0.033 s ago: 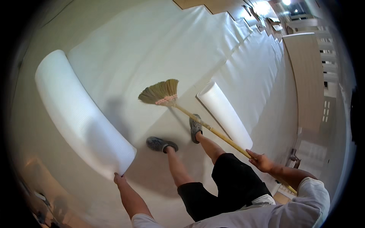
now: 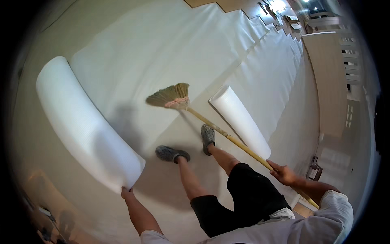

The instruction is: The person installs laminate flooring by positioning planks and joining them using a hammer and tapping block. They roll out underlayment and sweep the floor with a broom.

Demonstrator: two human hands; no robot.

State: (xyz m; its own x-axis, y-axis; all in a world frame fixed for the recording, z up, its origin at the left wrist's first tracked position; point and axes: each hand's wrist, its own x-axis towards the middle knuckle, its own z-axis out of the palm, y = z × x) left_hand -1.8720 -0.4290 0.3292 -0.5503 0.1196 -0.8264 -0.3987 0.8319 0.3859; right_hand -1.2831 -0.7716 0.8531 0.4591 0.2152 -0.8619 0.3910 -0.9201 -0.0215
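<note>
At the left lies a large white roll of foam underlay (image 2: pixel 87 118). My left hand (image 2: pixel 127 192) pinches the near end of that roll at its edge. A broom (image 2: pixel 172 97) with a fan of straw bristles and a long yellowish handle slants across the middle. My right hand (image 2: pixel 283 174) is closed round the handle, whose end runs back under my right forearm. The bristles are held out ahead of my feet, over or on the floor; I cannot tell whether they touch. A smaller white roll (image 2: pixel 241 122) lies just beyond the handle, to the right of my shoes.
White underlay sheeting (image 2: pixel 170 44) covers the floor ahead, wrinkled towards the far right. Wooden flooring (image 2: pixel 241 5) with a stepped edge adjoins it at the top. A pale panel (image 2: pixel 327 81) stands at the right. My feet, in grey clogs (image 2: pixel 170 153), stand between the rolls.
The broom head has shifted very slightly left and up, and my right hand slightly right. The large roll's far end has moved a little left; my grip on both things is unchanged.
</note>
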